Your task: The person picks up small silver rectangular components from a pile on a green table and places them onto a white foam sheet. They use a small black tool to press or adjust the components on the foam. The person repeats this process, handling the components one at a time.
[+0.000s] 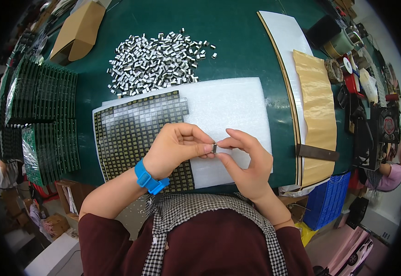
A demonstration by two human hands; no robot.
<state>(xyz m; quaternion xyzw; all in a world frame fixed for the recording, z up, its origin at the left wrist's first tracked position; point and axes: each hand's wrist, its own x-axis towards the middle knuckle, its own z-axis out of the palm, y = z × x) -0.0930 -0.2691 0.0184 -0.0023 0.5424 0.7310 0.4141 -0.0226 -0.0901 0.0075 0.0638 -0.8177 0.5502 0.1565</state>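
Observation:
My left hand (177,149) and my right hand (246,161) meet above a white foam sheet (228,106), pinching between their fingertips one small dark metal-edged component (214,148). A blue wrist strap (149,178) circles my left wrist. Under my left hand lies a black sheet of gold-patterned small parts (136,129), set on the foam. Beyond the foam, a loose heap of several small silvery components (156,62) is spread on the green table (237,41).
Stacks of green circuit boards (41,115) stand at the left. A cardboard box (78,30) sits far left. White and tan strips (313,106), tape rolls (334,69), a small fan (387,124) and a blue crate (329,200) lie at the right. Another person (387,177) sits at right.

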